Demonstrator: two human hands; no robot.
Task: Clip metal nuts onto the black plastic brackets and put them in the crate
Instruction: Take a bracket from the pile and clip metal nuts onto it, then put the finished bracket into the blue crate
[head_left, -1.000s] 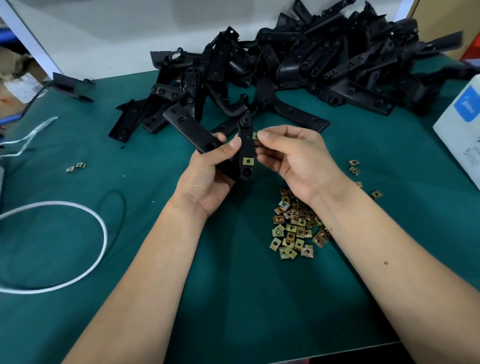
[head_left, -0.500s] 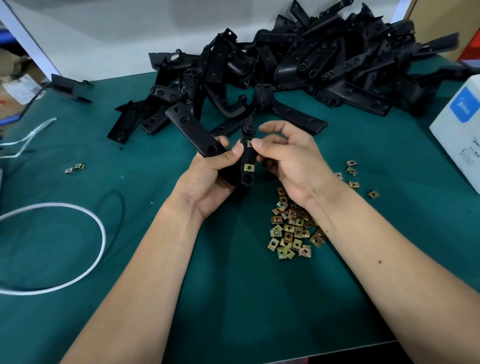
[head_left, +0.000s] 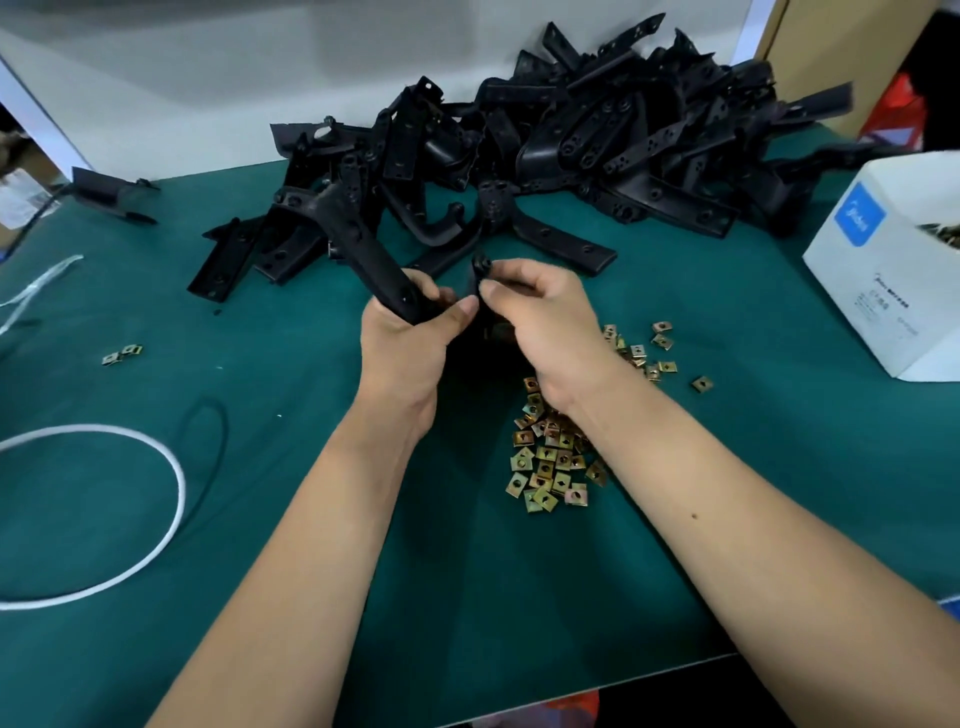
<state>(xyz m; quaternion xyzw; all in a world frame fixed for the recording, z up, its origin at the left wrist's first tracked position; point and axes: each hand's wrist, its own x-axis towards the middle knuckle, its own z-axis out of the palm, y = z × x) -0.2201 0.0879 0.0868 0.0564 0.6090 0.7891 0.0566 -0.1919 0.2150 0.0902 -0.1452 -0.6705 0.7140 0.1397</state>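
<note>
Both hands work over a matte green table mat (head_left: 260, 519). The left hand (head_left: 402, 353) has its fingers wrapped around a black plastic bracket (head_left: 363, 249), a long flat strip with moulded holes and a dull, slightly grainy surface that slants up and away to the left. The right hand (head_left: 545, 322) curls its fingers over the bracket's other, upright arm, thumb and forefinger pinched near the knob at its top; whether a nut sits under them cannot be told. Just below the right wrist lies a heap of metal nuts (head_left: 550, 462), small square brass-coloured clips with a centre hole. Behind the hands sprawls a tangled pile of brackets (head_left: 597, 150). A white cardboard box (head_left: 883, 280) stands at the right, a white cord loop (head_left: 156, 467) lies at the left.
</note>
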